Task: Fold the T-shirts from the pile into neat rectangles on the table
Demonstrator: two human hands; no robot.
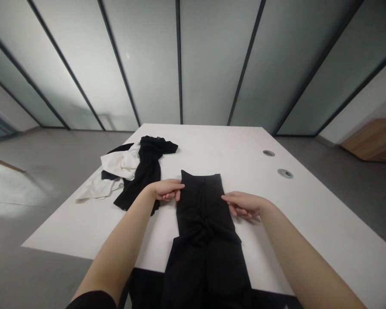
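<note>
A long black garment (201, 206) lies flat and lengthwise on the white table (238, 159), its lower part running over the near edge. It is creased across the middle. My left hand (165, 190) is at its left edge, fingers curled and fingertips at the cloth. My right hand (242, 204) is at its right edge, fingers reaching onto the fabric. Neither hand clearly shows a grip. Left of my left hand is a loose heap of black cloth (146, 165) tangled with white cloth (120, 165).
Two round metal grommets (268, 153) (285, 173) are set in the table's right side. Beyond the table are a grey floor (45, 148), a glass partition wall (180, 64) and a low wooden cabinet (373, 139) at the far right.
</note>
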